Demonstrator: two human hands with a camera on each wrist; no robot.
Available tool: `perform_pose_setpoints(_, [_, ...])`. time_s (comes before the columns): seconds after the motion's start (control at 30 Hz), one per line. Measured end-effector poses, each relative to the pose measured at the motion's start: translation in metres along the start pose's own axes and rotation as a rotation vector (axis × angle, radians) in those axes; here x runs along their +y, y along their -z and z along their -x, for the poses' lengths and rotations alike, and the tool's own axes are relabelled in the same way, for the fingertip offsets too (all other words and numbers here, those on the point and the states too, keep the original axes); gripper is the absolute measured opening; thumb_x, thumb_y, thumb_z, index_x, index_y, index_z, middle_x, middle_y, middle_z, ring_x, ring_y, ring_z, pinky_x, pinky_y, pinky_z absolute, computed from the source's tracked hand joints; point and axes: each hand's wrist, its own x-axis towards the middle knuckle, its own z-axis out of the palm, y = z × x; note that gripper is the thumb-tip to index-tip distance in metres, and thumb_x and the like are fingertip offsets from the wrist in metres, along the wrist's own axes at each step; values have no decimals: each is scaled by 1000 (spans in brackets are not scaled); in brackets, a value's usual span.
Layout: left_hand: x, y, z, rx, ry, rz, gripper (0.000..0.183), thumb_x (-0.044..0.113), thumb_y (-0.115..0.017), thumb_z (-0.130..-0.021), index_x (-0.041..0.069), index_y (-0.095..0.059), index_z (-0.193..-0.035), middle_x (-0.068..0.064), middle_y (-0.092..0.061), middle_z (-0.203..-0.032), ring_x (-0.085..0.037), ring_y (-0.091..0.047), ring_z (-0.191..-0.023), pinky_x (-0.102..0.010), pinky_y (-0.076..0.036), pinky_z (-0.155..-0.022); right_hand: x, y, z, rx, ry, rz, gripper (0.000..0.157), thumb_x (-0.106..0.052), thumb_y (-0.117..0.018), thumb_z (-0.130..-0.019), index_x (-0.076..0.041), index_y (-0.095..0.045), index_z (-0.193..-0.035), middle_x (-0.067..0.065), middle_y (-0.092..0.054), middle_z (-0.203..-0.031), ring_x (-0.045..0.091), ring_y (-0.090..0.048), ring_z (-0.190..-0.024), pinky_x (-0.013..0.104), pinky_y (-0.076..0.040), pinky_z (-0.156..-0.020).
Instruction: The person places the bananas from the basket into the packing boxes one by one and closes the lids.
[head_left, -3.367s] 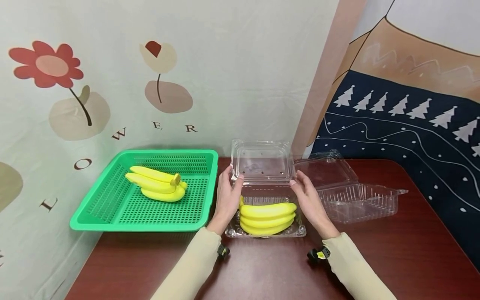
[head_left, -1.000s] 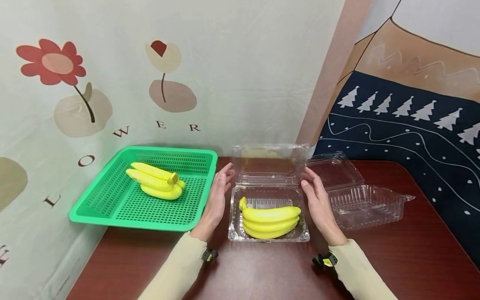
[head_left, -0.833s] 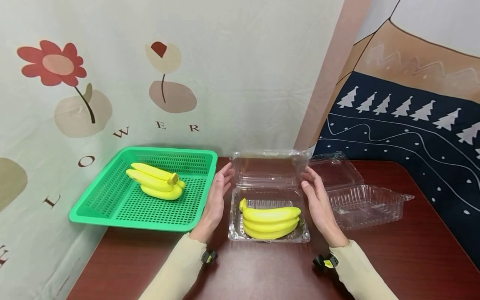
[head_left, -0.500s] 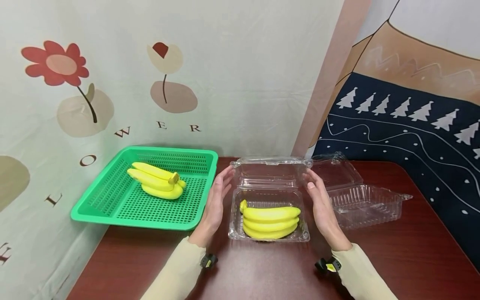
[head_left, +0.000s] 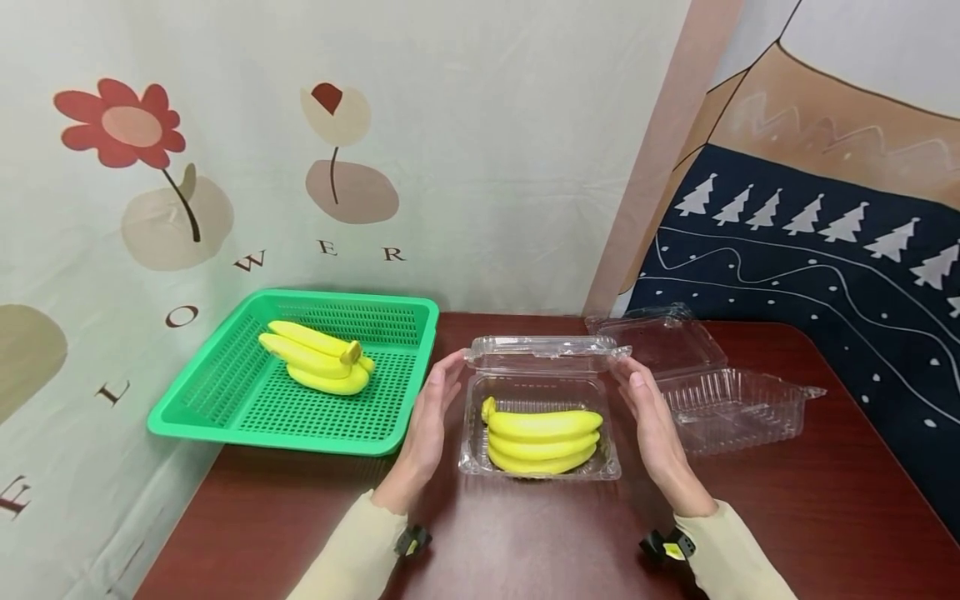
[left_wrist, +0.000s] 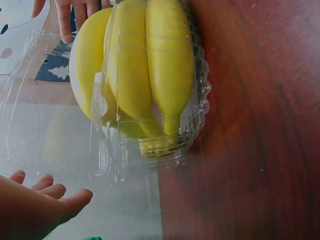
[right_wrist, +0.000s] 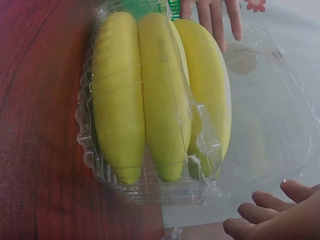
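Note:
A clear plastic clamshell box [head_left: 467,462] stands on the table between my hands. Inside its base lies a bunch of yellow bananas [head_left: 543,442], stem to the left. The lid [head_left: 543,352] is hinged at the back and tilts forward, partly raised. My left hand [head_left: 427,425] is beside the lid's left side, fingertips right at its corner. On the other side, my right hand [head_left: 656,425] has its fingertips at the lid's right corner. Fingers of both hands are fairly straight. In the left wrist view, the bananas [left_wrist: 132,65] rise above the base's rim.
At the left, a green plastic basket [head_left: 408,400] holds a second bunch of bananas [head_left: 318,358]. Another clear clamshell box [head_left: 735,417] stands open and empty to the right, its lid [head_left: 660,337] leaning back. A printed cloth [head_left: 487,150] hangs behind the dark red table [head_left: 510,542].
The lid has swung from leaning back against the wall to tilting forward over the base. Both hands moved outward early on and then stayed at its sides. The bananas stay in the box.

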Motion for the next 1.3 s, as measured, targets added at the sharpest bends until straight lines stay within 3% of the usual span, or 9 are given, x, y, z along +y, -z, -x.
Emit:
perform_pose_setpoints(0.17, [0, 1, 9, -6, 17, -16, 60, 40, -20, -113, 1, -44, -152, -16, -44, -159, -32, -35, -151, -56, -27, -122, -1, 3, 6, -20, -7, -18, 63, -40, -27, -113, 4, -31, -157, 25, -37, -160, 39, -31, -151, 6, -29, -109])
perform_pose_setpoints(0.37, [-1, 1, 16, -30, 15, -35, 57, 36, -21, -113, 0, -45, -150, -17, -42, -160, -34, -34, -151, -60, -26, -121, -1, 6, 13, -53, -16, -22, 66, -44, -21, -113, 3, -32, -159, 24, -34, -162, 41, -29, -151, 32, -24, -123])
perform_pose_setpoints(0.57, [-2, 0, 20, -52, 61, -128, 57, 35, -25, -113, 4, -40, -158, -10, -39, -164, -29, -31, -153, -55, -24, -123, 2, 8, 20, -106, -31, 23, 65, -44, -20, -113, -3, -28, -163, 20, -28, -166, 40, -27, -152, 8, -26, -109])
perform_pose_setpoints(0.67, [-1, -1, 23, -63, 84, -166, 56, 35, -27, -114, 5, -38, -159, -7, -37, -165, -26, -29, -154, -51, -21, -124, 4, 9, 22, -127, -24, 22, 64, -42, -21, -113, -2, -25, -163, 18, -24, -168, 37, -21, -153, 4, -26, -106])
perform_pose_setpoints(0.8, [-3, -2, 28, -75, 96, -196, 55, 35, -29, -114, 5, -39, -159, -8, -36, -165, -23, -29, -154, -48, -22, -124, 6, 10, 26, -150, -31, 15, 63, -39, -22, -114, 1, -22, -163, 17, -19, -170, 35, -11, -156, 36, -21, -124])
perform_pose_setpoints(0.9, [-6, -2, 31, -84, 102, -208, 54, 34, -29, -114, 6, -40, -159, -8, -35, -165, -22, -28, -154, -47, -21, -124, 9, 11, 28, -167, -40, 58, 61, -38, -22, -114, -1, -23, -164, 16, -17, -171, 35, -10, -156, 55, -15, -123])
perform_pose_setpoints(1.0, [-8, -2, 33, -95, 109, -209, 54, 34, -29, -114, 6, -40, -159, -8, -34, -166, -22, -28, -154, -49, -21, -124, 12, 12, 29, -172, -34, 104, 60, -37, -23, -115, -2, -24, -164, 16, -17, -171, 35, -11, -157, 30, -17, -123])
perform_pose_setpoints(1.1, [-9, -2, 34, -103, 119, -209, 54, 34, -29, -114, 6, -40, -159, -6, -33, -166, -22, -27, -154, -50, -21, -124, 13, 12, 29, -172, -25, 127, 60, -36, -24, -115, -2, -24, -163, 16, -17, -171, 36, -11, -156, 9, -16, -111])
perform_pose_setpoints(1.3, [-11, -2, 37, -109, 125, -206, 54, 34, -31, -114, 7, -39, -160, 0, -32, -167, -21, -25, -155, -50, -19, -124, 15, 11, 30, -185, -18, 134, 59, -34, -26, -115, -2, -24, -163, 16, -17, -171, 35, -11, -156, 3, -14, -107])
